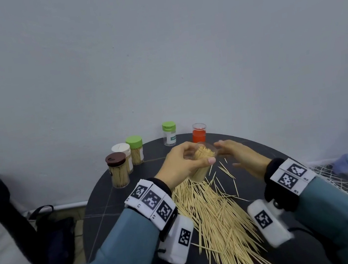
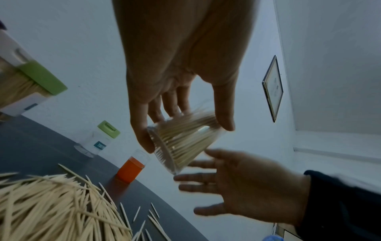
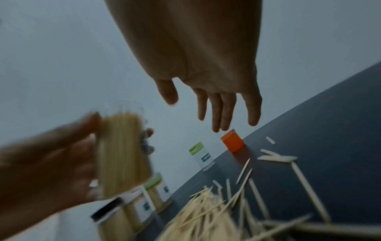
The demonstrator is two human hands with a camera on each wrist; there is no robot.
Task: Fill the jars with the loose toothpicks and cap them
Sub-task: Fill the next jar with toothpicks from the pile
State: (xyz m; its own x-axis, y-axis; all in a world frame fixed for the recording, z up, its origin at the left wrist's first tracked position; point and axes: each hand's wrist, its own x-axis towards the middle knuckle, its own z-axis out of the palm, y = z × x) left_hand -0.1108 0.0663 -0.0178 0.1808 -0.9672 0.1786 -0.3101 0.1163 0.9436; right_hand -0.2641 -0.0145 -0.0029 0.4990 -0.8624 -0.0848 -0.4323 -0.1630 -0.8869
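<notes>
My left hand [image 1: 186, 161] grips a clear uncapped jar [image 1: 201, 164] packed with toothpicks, held tilted above the dark round table [image 1: 102, 201]; thumb and fingers curl round the jar [image 2: 181, 143]. My right hand [image 1: 237, 154] hovers just right of the jar's mouth with straight, spread fingers [image 2: 198, 177] and holds nothing. A large pile of loose toothpicks [image 1: 217, 215] lies on the table under and behind both hands. The jar [image 3: 123, 153] looks blurred in the right wrist view, left of my open right hand [image 3: 216, 104].
At the back left stand three capped, filled jars: brown cap [image 1: 117, 169], white cap [image 1: 123, 153], green cap [image 1: 135, 149]. A green-capped clear jar without toothpicks [image 1: 169, 133] and an orange jar [image 1: 199, 132] stand at the back edge near the wall. Bags lie left of the table.
</notes>
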